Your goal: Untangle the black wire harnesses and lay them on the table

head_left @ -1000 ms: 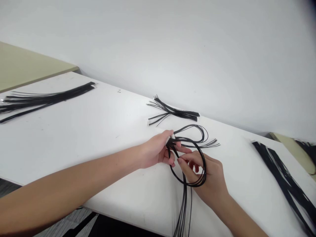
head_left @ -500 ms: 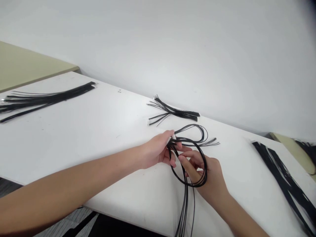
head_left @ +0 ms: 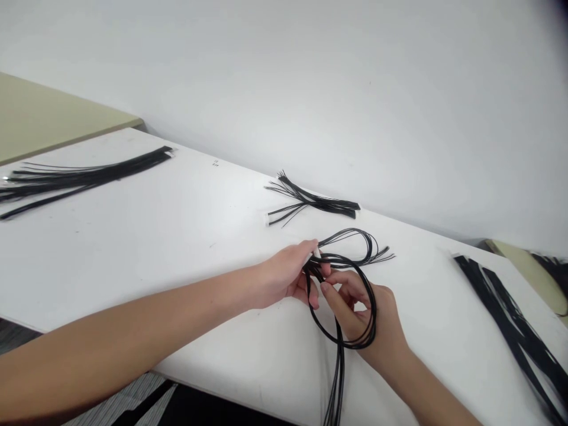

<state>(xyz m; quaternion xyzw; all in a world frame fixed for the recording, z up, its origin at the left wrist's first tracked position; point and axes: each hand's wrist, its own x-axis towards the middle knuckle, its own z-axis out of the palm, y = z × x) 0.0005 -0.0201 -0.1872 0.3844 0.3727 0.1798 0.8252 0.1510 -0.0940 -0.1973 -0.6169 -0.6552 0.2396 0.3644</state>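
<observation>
My left hand (head_left: pixel 284 275) pinches a bundle of thin black wires (head_left: pixel 350 343) near its small white connector (head_left: pixel 316 252), just above the white table (head_left: pixel 186 231). The bundle curls into a loop around my right hand (head_left: pixel 373 322), whose fingers hold the strands inside the loop. The long tails hang down past the table's front edge. A second loop and the frayed wire ends (head_left: pixel 377 255) lie on the table just beyond my fingers.
A short bunch of black wires (head_left: pixel 315 202) lies near the wall behind my hands. A long bundle (head_left: pixel 75 177) stretches across the far left, and another long bundle (head_left: pixel 510 319) runs along the right. Beige surfaces (head_left: pixel 39 118) adjoin the table at both ends.
Both hands shifted slightly right and toward me with the bundle. The loop around my right hand has slid lower, and the hanging tails moved right.
</observation>
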